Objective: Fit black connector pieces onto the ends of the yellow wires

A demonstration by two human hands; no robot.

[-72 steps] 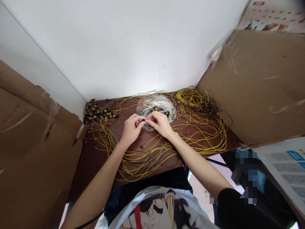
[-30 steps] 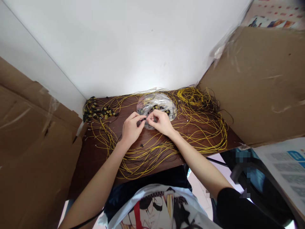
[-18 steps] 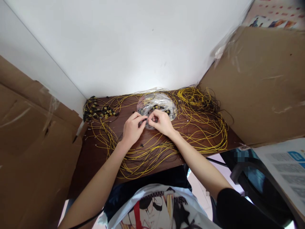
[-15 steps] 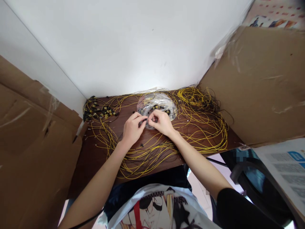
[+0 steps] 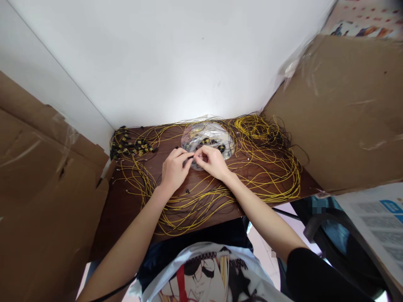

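My left hand (image 5: 174,168) pinches a small black part (image 5: 191,157), probably a connector, between thumb and fingertips. Its far end meets the fingertips of my right hand (image 5: 214,162), which are also pressed together. What the right fingers grip is too small to make out. Just behind the hands lies a clear plastic bag (image 5: 227,133) with black and yellow pieces in it. Yellow and black wires (image 5: 214,193) run across the brown table in front of and beneath my wrists. A small black piece (image 5: 188,191) lies alone between my forearms.
A heap of black and yellow connectors (image 5: 135,147) sits at the table's left back. Coiled yellow wire (image 5: 252,126) lies at the right back. Cardboard sheets stand on the left (image 5: 47,188) and right (image 5: 343,113), with a white wall (image 5: 189,63) behind.
The right fingertips have moved slightly left, closer against the left fingertips, and less of the black part shows between them. Otherwise the scene looks the same.
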